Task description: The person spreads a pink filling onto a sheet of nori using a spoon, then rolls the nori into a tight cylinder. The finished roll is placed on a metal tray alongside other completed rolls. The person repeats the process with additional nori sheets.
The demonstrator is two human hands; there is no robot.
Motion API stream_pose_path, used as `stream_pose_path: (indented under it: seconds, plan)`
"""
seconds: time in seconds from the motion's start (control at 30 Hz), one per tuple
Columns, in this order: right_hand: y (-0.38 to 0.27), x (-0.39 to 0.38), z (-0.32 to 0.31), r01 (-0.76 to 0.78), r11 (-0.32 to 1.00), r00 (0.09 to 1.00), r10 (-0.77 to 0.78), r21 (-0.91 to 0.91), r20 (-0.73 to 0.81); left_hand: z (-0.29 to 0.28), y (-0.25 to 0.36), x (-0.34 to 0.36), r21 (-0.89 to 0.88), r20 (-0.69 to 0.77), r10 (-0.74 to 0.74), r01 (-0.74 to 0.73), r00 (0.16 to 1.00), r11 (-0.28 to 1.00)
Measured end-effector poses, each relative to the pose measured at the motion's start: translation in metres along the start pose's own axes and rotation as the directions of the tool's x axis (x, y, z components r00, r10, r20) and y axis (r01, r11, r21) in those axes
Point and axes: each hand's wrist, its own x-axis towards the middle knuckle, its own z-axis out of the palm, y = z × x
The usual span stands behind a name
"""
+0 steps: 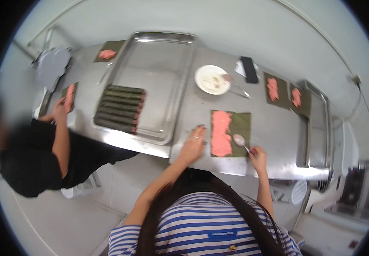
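Observation:
In front of me a seaweed sheet (pixel 241 128) lies flat on the metal table, its left half coated with a band of pink paste (pixel 221 134). My right hand (pixel 258 159) grips the handle of a spoon (pixel 240 141). The spoon's bowl, smeared with paste, is over the sheet just right of the pink band. My left hand (pixel 194 144) rests on the tabletop beside the sheet's left edge, fingers stretched out, a ring on one of them. It holds nothing.
Several dark seaweed rolls (pixel 118 109) lie in a large metal tray (pixel 163 91) to my left. Beyond my sheet are a white bowl (pixel 212 80) with a spoon and a black phone (pixel 249 69). More pasted sheets (pixel 277 90) and another tray (pixel 320 128) are rightward. At left a co-worker's hands (pixel 59 110) touch a roll.

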Motion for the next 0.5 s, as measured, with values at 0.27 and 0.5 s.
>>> stream_pose_path:
  seconds: [0.27,0.5]
  plan:
    - [-0.017,0.015,-0.032,-0.092,0.977,0.985,0.061,0.191,0.160,-0.004,0.007,0.014,0.073,-0.018,-0.058,0.060,0.998,0.996]
    - [-0.065,0.072,-0.057,0.045,0.994,0.971,-0.068,0.104,0.229,0.009,0.008,0.032,0.119,-0.026,-0.096,0.099,0.995,0.988]
